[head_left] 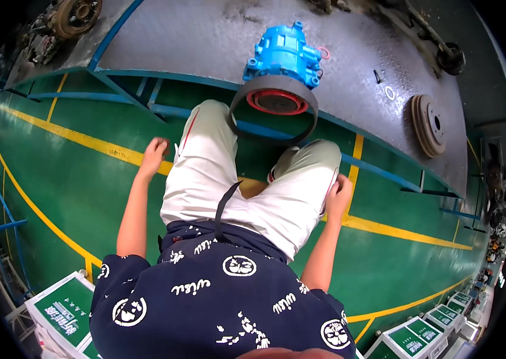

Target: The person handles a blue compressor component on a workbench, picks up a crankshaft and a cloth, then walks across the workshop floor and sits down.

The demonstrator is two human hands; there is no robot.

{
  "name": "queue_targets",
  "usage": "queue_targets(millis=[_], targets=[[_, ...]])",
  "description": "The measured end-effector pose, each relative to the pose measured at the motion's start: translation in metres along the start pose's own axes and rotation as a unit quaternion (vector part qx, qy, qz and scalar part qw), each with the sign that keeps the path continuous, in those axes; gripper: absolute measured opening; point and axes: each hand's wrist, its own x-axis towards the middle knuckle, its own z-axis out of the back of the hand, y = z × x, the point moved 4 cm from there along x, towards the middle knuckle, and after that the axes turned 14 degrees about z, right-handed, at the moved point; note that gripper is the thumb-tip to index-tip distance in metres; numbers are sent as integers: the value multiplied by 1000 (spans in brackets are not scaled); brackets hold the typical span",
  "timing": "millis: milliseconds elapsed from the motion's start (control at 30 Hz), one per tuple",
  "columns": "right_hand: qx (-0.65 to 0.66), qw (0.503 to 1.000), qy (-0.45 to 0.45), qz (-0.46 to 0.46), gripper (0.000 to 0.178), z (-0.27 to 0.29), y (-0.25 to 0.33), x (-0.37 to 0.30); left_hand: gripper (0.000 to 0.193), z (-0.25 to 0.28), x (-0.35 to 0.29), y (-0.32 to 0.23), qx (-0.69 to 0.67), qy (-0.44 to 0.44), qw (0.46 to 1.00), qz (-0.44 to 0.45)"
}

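Note:
A blue-painted compressor (284,51) sits at the near edge of the metal workbench, its red pulley (276,102) facing me. Round the pulley hangs a black drive belt (311,124), whose loop drops below the bench edge in front of my knees. My left hand (156,154) is out beside my left thigh, its fingers curled in with nothing seen in them. Close by my right thigh, my right hand (339,191) is loosely closed as well, and no object shows in it. Neither hand touches the compressor or the belt.
The grey bench top (193,36) carries a rusty brake drum (429,125), a pale ring (389,93) and a small dark bolt (377,76). Blue rails (103,97) run under it. White-and-green boxes (64,308) stand behind me on both sides.

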Motion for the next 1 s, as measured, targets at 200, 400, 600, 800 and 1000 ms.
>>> queue_targets(millis=[200, 400, 600, 800, 1000], targets=[[185, 979, 0, 85, 51, -23, 188, 120, 51, -94, -58, -180, 43, 128, 949, -284], [371, 928, 11, 44, 32, -106, 195, 139, 29, -162, -49, -196, 15, 162, 939, -303], [316, 946, 43, 63, 35, -146, 173, 123, 28, -181, -47, -192, 29, 137, 944, -298], [293, 946, 138, -24, 25, -183, 130, 92, 28, -186, -18, -173, 18, -3, 969, -248], [373, 926, 56, 37, 23, -159, 152, 109, 28, -214, 13, -144, 121, -20, 970, -212]])
